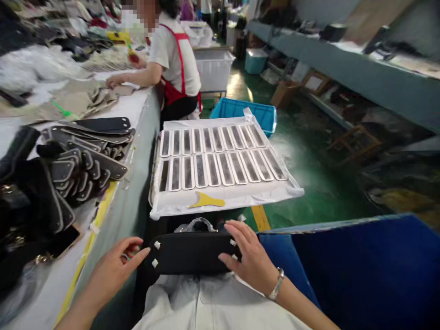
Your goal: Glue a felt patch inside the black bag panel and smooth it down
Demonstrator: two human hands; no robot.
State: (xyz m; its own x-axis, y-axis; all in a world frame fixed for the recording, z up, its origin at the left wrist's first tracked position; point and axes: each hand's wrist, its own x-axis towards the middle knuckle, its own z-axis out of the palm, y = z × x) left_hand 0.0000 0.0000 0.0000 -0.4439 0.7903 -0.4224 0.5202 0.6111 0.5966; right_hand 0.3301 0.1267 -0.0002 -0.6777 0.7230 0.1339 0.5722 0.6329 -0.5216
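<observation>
A black panel (192, 253) with rounded ends and small white tabs at its corners lies level across my lap. My left hand (118, 266) is by its left end, thumb stretched out toward the panel and fingers loosely bent, with nothing visible in it. Over the right end is my right hand (249, 256), its thumb across the panel's face and its fingers extended past the far edge, apart from the thumb. That hand partly covers the tabs there. A bracelet (276, 284) circles my right wrist.
Ahead stands a white-covered board (227, 192) with two rows of dark strips and a yellow tool (207, 200). Dark strap pieces (80, 169) pile on the left table. A blue bin (371, 266) is at right, a blue crate (245, 112) beyond. A person (178, 59) works ahead left.
</observation>
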